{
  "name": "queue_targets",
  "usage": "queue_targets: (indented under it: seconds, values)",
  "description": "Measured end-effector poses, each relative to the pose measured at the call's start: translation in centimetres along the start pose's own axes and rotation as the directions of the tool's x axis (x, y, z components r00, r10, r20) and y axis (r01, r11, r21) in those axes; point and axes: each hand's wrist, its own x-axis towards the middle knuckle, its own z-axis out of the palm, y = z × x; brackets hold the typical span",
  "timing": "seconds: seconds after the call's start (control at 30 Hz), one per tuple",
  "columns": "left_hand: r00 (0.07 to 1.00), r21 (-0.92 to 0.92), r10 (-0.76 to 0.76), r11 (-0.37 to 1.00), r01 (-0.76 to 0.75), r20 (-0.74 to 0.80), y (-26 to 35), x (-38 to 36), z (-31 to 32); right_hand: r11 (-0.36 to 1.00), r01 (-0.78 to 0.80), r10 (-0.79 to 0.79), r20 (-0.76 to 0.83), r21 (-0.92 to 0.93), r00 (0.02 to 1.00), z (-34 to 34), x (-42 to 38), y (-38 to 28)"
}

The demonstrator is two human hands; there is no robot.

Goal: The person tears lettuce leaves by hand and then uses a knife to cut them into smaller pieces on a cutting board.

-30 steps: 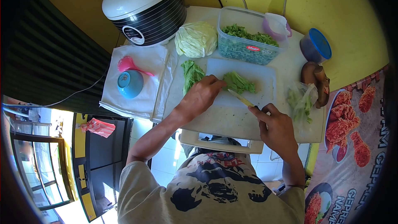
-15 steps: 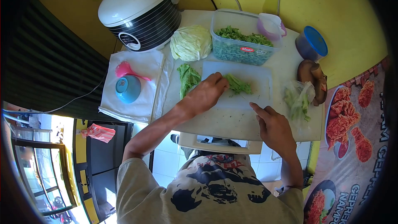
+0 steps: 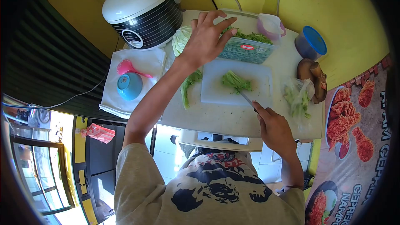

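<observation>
My left hand [image 3: 209, 37] is raised over the left side of the clear plastic container [image 3: 250, 55], fingers spread, with nothing visible in it. Chopped green leaves [image 3: 253, 37] fill much of that container. In my right hand [image 3: 275, 128] is a knife [image 3: 246, 97], its blade tip at a small bunch of lettuce [image 3: 236, 81] on the white cutting board [image 3: 221, 95]. More leafy lettuce [image 3: 188, 88] lies left of the board, under my left forearm. A pale cabbage [image 3: 180, 41] behind that hand is partly hidden.
A rice cooker [image 3: 143, 14] stands at the back left. Left of the board, a blue bowl [image 3: 129, 86] and a pink ladle [image 3: 135, 70] rest on white sheets [image 3: 112, 106]. To the right are a plastic bag of greens [image 3: 298, 100], brown objects [image 3: 312, 77] and a blue-lidded tub [image 3: 311, 43].
My left hand has left the lettuce on the board, moved up and away to the container, and opened. My right hand stays nearly in place; the knife blade now shows more clearly.
</observation>
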Motion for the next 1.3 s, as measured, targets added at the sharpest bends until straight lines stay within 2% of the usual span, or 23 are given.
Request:
queue_targets:
  seconds: [0.1,0.2,0.3,0.4,0.53,0.63,0.73,0.83,0.93,1.03,1.1,1.2,1.3]
  values:
    - [0.926,-0.354,-0.047,0.916,0.189,0.374,0.8,-5.1,-1.3,0.999,0.041,-0.04,-0.018,0.02,0.999,-0.3,-0.8,0.7]
    - [0.845,-0.328,0.027,0.928,0.178,0.534,2.2,-9.1,-1.2,0.997,0.073,-0.071,-0.033,0.034,0.997,-0.8,-1.2,1.0]
    - [0.827,-0.267,0.055,0.957,0.117,0.56,3.2,-11.2,-0.6,0.996,0.068,-0.066,-0.034,0.052,0.997,-2.0,-1.1,0.5]
    - [0.872,-0.247,-0.043,0.951,0.184,0.487,4.3,-11.7,0.1,0.995,0.069,-0.066,-0.041,0.07,0.997,-2.5,-0.8,0.5]
    - [0.861,-0.241,-0.072,0.945,0.22,0.504,4.3,-11.9,1.5,0.993,0.077,-0.071,-0.069,0.089,0.995,-2.6,-0.3,0.3]
    - [0.855,-0.245,-0.035,0.951,0.188,0.518,4.0,-12.0,1.9,0.976,0.054,-0.009,-0.21,0.212,0.978,-1.5,0.5,0.3]
    - [0.854,-0.268,-0.033,0.942,0.199,0.518,4.1,-11.9,1.5,0.946,-0.04,0.108,-0.196,0.321,0.975,-1.2,1.8,0.4]
    - [0.851,-0.303,-0.001,0.934,0.188,0.525,4.4,-11.5,1.0,0.932,-0.119,0.166,-0.11,0.344,0.98,-0.2,3.2,1.4]
    - [0.846,-0.299,0.02,0.94,0.167,0.533,4.5,-11.9,1.2,0.961,-0.013,0.048,-0.123,0.275,0.991,1.4,3.8,2.2]
    - [0.848,-0.329,-0.008,0.92,0.214,0.53,4.5,-12.0,1.3,0.971,-0.018,0.052,-0.135,0.239,0.989,1.9,4.6,2.0]
    - [0.857,-0.373,-0.041,0.889,0.267,0.514,4.4,-11.6,1.0,0.963,0.037,0.01,-0.171,0.268,0.985,2.8,5.1,2.6]
    - [0.748,-0.559,-0.238,0.536,0.633,0.619,4.2,-11.2,0.7,0.956,0.025,0.039,-0.21,0.292,0.977,3.1,5.5,2.5]
    - [0.597,-0.576,-0.269,0.158,0.802,0.756,3.4,-11.0,0.4,0.953,-0.026,0.088,-0.194,0.302,0.977,2.7,5.9,1.7]
